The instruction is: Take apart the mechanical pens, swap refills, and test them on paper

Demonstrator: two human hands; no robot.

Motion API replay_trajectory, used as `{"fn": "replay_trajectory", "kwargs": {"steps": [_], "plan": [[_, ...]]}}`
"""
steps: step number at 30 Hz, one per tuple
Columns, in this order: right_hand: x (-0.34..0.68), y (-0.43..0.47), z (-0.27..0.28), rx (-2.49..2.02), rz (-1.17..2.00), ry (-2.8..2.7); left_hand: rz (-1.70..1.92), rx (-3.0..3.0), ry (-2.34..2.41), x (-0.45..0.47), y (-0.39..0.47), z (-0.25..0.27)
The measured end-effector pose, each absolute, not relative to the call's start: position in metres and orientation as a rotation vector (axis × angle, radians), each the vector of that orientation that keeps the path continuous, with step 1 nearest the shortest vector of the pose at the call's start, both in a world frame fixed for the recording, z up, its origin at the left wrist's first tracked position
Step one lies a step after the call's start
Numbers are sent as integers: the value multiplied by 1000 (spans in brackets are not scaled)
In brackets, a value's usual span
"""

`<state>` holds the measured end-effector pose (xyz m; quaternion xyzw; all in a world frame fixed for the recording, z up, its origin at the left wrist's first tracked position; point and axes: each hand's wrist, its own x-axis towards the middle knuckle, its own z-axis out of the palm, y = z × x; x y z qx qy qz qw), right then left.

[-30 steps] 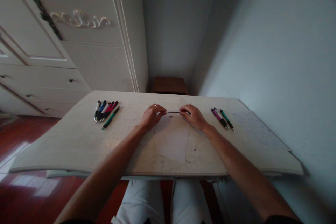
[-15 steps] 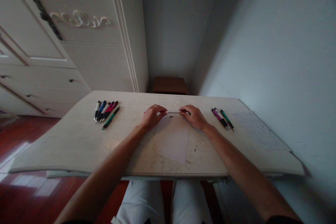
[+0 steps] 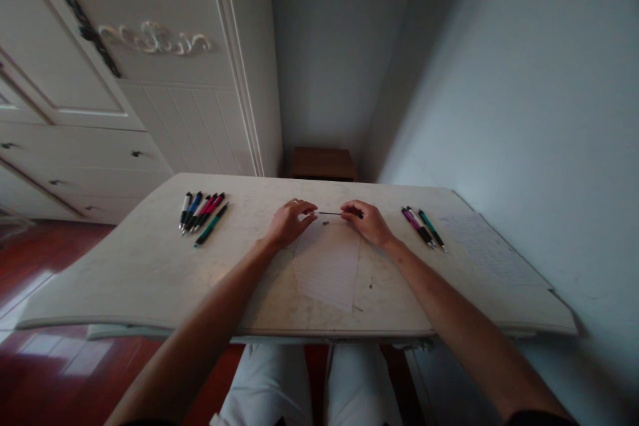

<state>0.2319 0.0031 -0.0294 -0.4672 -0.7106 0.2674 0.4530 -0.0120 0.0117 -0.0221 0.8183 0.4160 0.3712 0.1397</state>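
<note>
In the head view, a thin, dark, straight rod (image 3: 330,213) is being pinched by the left hand (image 3: 289,221) and right hand (image 3: 370,222), apparently for steadiness, at twelve o'clock from white, lined paper sheets (image 3: 329,266), while slim, multicoloured pens (image 3: 208,210) are grouped at ten o'clock, presumably within reach.

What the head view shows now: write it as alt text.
A person's two hands pinch a thin dark rod between them, near the far end of paper lying on a pale table. Pens lie in a group at left, with more pens at right.
</note>
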Motion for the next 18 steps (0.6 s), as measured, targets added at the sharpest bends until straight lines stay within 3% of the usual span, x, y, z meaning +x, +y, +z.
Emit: {"fn": "replay_trajectory", "kwargs": {"steps": [9, 18], "plan": [[236, 5, -27, -1172, 642, -1745, 1078, 2448, 1317, -18, 16, -17], [247, 12, -25, -1213, 574, -1702, 824, 2493, 1651, -34, 20, -20]]}}
